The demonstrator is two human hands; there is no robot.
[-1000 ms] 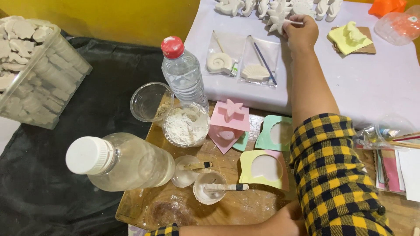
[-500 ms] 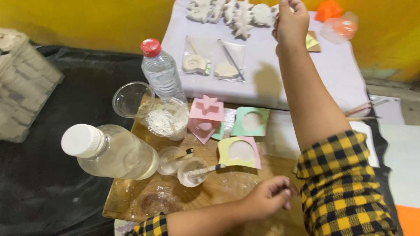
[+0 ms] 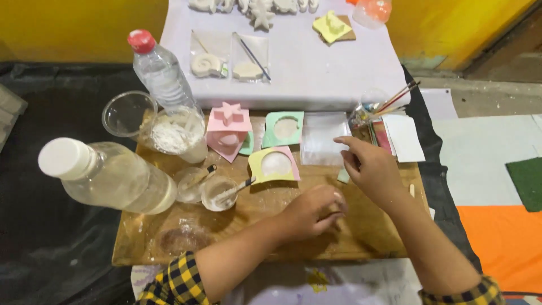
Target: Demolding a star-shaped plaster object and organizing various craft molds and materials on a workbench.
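The right hand (image 3: 370, 169) has come back from the far casts to the board (image 3: 389, 237), fingers loosely spread, grasping nothing; left hand (image 3: 313, 212) curled, contents hidden.

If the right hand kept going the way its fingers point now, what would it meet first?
Probably the clear plastic sheet on the wooden board: the right hand points up-left toward it. How high the hand is cannot be told.

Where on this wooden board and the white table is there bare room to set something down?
Free: the wooden board's right end past the right hand, and the white table's middle between the plaster shell and the yellow mould. Crowded: the board's left half, with the large clear bottle, small cups and powder cup.
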